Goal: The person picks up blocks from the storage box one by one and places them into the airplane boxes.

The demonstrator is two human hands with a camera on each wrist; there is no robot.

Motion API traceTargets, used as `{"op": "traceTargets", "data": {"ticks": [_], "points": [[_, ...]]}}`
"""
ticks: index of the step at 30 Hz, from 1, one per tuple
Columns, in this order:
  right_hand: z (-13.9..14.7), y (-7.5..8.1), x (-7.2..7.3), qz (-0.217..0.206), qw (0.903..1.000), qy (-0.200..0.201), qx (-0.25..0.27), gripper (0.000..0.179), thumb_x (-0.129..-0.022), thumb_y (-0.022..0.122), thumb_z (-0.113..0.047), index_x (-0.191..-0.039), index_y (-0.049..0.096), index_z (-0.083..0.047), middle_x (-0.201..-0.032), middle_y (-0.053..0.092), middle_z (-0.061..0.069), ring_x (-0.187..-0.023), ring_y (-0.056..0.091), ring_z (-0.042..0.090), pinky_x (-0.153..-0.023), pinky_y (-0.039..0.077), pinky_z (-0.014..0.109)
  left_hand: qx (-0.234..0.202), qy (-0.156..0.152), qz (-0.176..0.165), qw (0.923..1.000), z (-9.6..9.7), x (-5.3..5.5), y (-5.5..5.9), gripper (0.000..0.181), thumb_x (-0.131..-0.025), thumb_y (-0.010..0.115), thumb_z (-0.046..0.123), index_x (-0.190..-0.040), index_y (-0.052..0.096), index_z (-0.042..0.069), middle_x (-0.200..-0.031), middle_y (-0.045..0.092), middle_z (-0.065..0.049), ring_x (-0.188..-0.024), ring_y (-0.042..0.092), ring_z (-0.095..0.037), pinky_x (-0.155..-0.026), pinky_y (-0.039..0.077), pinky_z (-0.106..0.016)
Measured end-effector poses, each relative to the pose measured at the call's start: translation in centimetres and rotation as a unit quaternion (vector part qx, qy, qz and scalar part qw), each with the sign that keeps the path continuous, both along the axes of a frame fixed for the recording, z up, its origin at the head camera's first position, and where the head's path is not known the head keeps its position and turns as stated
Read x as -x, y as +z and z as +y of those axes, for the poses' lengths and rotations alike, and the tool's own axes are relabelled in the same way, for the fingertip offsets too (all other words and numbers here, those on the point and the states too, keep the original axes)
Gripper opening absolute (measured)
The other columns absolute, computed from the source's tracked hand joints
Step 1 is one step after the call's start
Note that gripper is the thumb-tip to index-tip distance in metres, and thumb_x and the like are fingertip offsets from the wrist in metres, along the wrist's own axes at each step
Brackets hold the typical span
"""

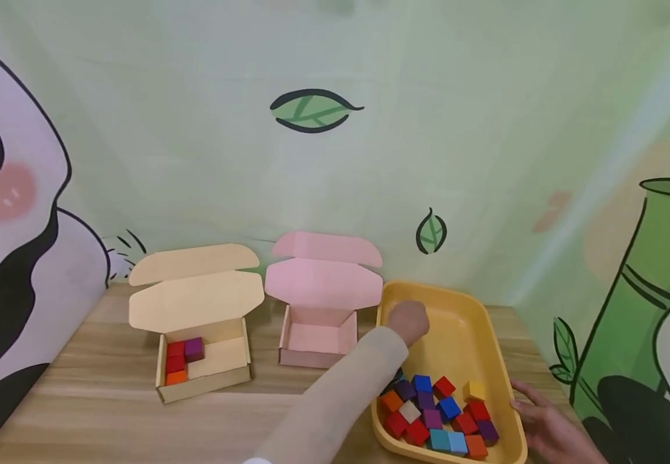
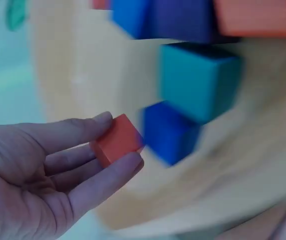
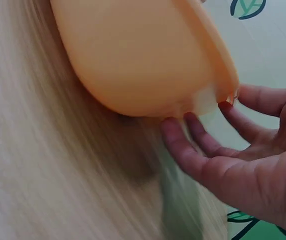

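Over the far left part of a yellow tray [image 1: 457,322], my left hand [image 1: 409,322] is curled, its arm reaching across the tray's left rim. Up close in the left wrist view, my left thumb and fingers pinch a red cube [image 2: 117,140]; a blue cube [image 2: 170,132] and a teal cube [image 2: 200,82] lie beside it. The hand hides the held cube in the head view. On the tray's right side, my right hand [image 1: 546,422] touches the outer wall with its fingertips. The right wrist view shows these fingertips [image 3: 170,127] spread along the tray's edge [image 3: 148,112].
Several coloured cubes [image 1: 430,419] fill the tray's near end. An open beige box [image 1: 201,386] at left has red, orange and purple cubes inside. Between it and the tray stands an open pink box [image 1: 317,357], its lid raised. A printed cloth [image 1: 323,174] hangs behind the table.
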State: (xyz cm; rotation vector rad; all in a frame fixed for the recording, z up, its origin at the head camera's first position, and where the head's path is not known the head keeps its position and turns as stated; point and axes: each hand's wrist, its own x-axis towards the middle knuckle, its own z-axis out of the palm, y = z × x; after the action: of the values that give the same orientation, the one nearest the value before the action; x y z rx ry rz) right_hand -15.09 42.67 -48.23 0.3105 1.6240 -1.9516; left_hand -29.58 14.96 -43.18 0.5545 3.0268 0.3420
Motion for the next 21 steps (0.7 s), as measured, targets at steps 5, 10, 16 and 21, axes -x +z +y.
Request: {"op": "traceTargets", "data": {"ticks": [5,10,16,21], "points": [[-0.3,-0.5,0.1,0.011,0.9971,-0.019,-0.073,0.088,-0.106,0.055,-0.026,-0.159,-0.01,0.0,-0.151,0.043,0.021,-0.113,0.061,0.019,-0.105,0.044,0.058,-0.014,-0.063,0.006,0.9979,-1.1,0.1,3.7,0.019,-0.093,0.062,0.002,-0.077,0.056,0.01,-0.064,0.04,0.002,-0.055,0.036,-0.011,-0.045,0.028,-0.02],[-0.2,-1.0,0.1,0.019,0.9986,-0.016,-0.046,0.089,-0.106,0.055,-0.024,-0.159,-0.013,-0.004,-0.166,0.008,0.026,-0.117,0.059,0.017,-0.109,0.04,0.059,-0.056,-0.085,-0.011,0.9947,-5.0,0.0,7.9,0.024,-0.086,0.071,0.003,-0.071,0.054,0.01,-0.06,0.038,0.003,-0.053,0.034,-0.01,-0.045,0.029,-0.021],[0.4,-1.9,0.2,0.023,0.9996,0.014,0.0,0.087,-0.108,0.049,-0.029,-0.159,-0.019,-0.008,-0.152,0.042,0.002,-0.118,0.058,0.013,-0.111,0.038,0.059,-0.136,-0.117,-0.017,0.9836,-12.5,-0.9,10.3,0.006,-0.087,0.077,0.005,-0.089,0.072,0.002,-0.074,0.061,-0.001,-0.064,0.051,-0.013,-0.057,0.043,-0.022],[0.6,-2.2,0.4,0.026,0.9992,0.024,0.019,0.084,-0.11,0.044,-0.029,-0.158,-0.022,-0.008,-0.129,0.051,-0.017,-0.117,0.058,0.012,-0.111,0.038,0.059,-0.153,-0.096,-0.031,0.9831,-18.8,-1.5,10.4,0.016,-0.087,0.077,0.005,-0.101,0.075,0.0,-0.09,0.068,-0.008,-0.076,0.057,-0.019,-0.064,0.049,-0.027]]}}
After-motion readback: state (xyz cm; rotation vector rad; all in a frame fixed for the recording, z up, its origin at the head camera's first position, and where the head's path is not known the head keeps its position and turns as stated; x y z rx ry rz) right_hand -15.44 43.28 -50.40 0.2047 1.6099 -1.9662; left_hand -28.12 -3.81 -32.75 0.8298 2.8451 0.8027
